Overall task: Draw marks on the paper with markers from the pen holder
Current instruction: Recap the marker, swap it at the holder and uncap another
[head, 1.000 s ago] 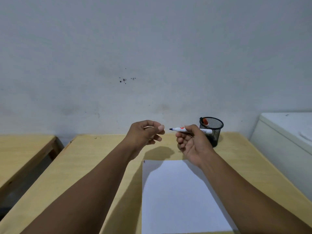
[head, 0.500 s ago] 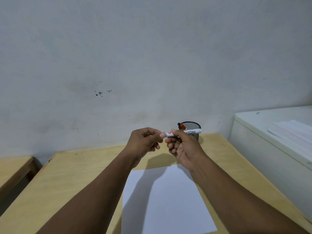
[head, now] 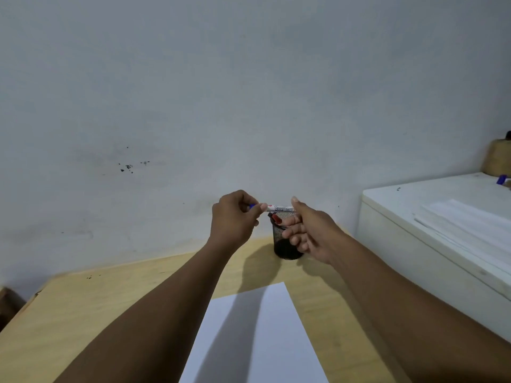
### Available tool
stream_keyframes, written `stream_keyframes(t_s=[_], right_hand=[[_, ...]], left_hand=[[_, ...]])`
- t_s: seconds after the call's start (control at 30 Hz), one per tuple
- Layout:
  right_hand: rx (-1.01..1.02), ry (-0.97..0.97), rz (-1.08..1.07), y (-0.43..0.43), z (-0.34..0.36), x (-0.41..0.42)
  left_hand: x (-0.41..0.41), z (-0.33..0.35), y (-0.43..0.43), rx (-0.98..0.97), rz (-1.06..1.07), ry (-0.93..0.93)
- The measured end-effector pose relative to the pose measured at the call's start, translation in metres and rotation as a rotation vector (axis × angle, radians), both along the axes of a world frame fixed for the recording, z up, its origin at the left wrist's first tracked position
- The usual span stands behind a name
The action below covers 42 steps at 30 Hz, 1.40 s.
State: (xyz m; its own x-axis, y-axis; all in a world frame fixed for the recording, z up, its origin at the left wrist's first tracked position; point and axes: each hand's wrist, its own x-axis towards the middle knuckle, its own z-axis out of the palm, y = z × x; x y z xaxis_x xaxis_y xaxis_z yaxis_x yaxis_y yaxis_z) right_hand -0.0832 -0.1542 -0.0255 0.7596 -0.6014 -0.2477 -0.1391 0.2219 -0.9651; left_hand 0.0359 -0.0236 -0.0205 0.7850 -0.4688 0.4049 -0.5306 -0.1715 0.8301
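Observation:
A white marker (head: pixel 279 208) lies level in the air between both hands, above the black mesh pen holder (head: pixel 284 239). My left hand (head: pixel 235 217) is closed on its blue cap end, with a bit of blue showing at the fingers. My right hand (head: pixel 309 230) pinches the barrel's other end with thumb and forefinger, its other fingers loosely curled in front of the holder. A red-capped marker (head: pixel 276 218) stands inside the holder. The white paper (head: pixel 257 335) lies on the wooden table (head: pixel 110 299) below my forearms.
A white cabinet (head: pixel 414 244) stands against the table's right side, with a stack of white sheets (head: pixel 464 225) on top, a small blue object (head: pixel 501 180) and a tan basket-like thing (head: pixel 497 158) at its far end. A grey wall lies close behind the table.
The left hand met the marker tip and now covers it with the cap. Both hands have moved toward the pen holder, and the view has swung right.

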Motion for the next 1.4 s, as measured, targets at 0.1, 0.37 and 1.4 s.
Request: stream_keyframes(t_s=[0.1, 0.37, 1.4], right_hand=[[-0.046, 0.004, -0.029, -0.011, -0.014, -0.002], [-0.039, 0.022, -0.072, -0.025, -0.035, -0.002], [0.458, -0.328, 0.174, 0.160, -0.017, 0.065]], left_hand=[[0.005, 0.000, -0.024, 0.111, -0.030, -0.084], [0.016, -0.011, -0.047, 0.338, -0.042, -0.149], [0.011, -0.011, 0.180, -0.216, -0.008, 0.420]])
